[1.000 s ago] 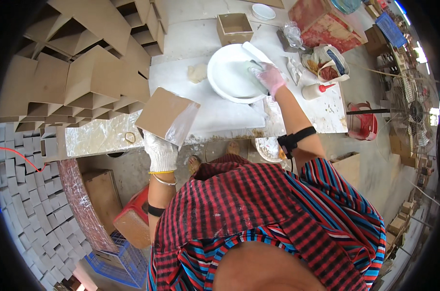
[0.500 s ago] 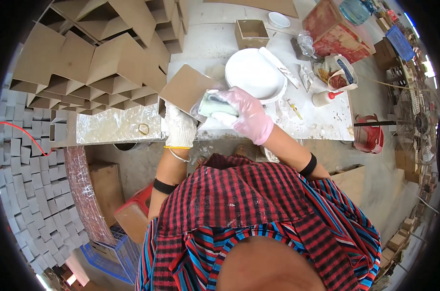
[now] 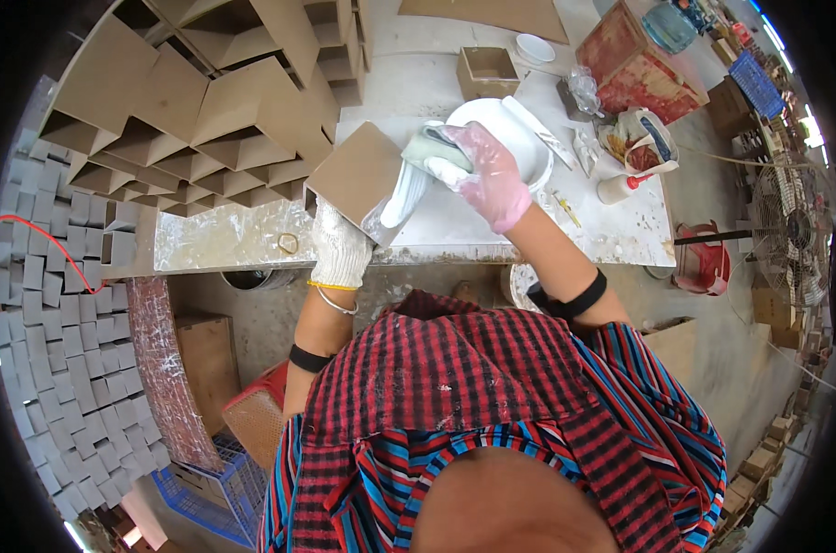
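My left hand (image 3: 340,247), in a white knitted glove, holds a brown box (image 3: 358,170) that looks like cardboard, tilted above the table's front edge. Its fingers are mostly hidden by the box. Wet white coating covers the box's right side. In a thin pinkish glove, my right hand (image 3: 496,180) is closed round a folded pale green cloth (image 3: 434,152), just beside that coated side. Behind my right hand stands a round white basin (image 3: 529,147), partly hidden by it, with a flat white strip (image 3: 533,129) lying across its rim.
Stacked brown boxes (image 3: 243,101) rise at the left back. On the table (image 3: 427,249) stand a small open box (image 3: 487,74), a white bowl (image 3: 535,48), a red-capped bottle (image 3: 621,188) and a bag (image 3: 644,138). Many grey boxes (image 3: 68,369) are piled far left.
My right hand has moved slightly right and away from me with the cloth, off the box's near corner. The box has turned, and its white-coated side now shows.
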Tool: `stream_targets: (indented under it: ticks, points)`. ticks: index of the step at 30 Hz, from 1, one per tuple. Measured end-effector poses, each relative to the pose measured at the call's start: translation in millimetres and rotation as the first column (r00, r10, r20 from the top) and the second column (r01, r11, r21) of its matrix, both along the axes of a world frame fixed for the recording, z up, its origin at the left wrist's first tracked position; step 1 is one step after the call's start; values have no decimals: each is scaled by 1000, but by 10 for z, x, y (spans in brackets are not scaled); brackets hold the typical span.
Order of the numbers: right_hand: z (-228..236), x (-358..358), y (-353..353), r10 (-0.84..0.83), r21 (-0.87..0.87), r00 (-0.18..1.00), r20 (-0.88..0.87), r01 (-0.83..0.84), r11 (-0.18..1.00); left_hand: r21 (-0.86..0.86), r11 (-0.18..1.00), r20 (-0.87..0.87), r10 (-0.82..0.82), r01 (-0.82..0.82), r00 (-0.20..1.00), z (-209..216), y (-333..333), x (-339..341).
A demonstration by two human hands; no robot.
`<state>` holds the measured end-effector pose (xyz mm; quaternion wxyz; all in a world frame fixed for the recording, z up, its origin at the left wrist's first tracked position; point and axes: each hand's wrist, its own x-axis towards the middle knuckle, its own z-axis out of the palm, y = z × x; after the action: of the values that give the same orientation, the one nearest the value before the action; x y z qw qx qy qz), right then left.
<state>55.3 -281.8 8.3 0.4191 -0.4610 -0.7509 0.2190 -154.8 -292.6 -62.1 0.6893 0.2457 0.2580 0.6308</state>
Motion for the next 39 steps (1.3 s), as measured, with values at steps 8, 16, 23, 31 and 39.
stream_targets:
  ticks: [8,16,23,31,39]
  points:
    - [148,-63,222,82,201,931,357,-162,966,-199,975,-18,-102,96,995,110,-66,-89]
    - [110,-140,-146,362,119,905,222,-394,911,22,995,-184,-93,98,978,-98,34,-254]
    - [339,-392,167,302,79,952,51,-305,949,-207,974,-76,-105,87,992,232,-101,-152]
    - [533,-388,-357,461,-102,734,500,-478,872,-32,941,-561,-296,337,773,-12,15,-405]
    - [482,-440,-38,310,94,938,154,-326,941,-168,953,-134,-276,252,952,12,-33,-217]
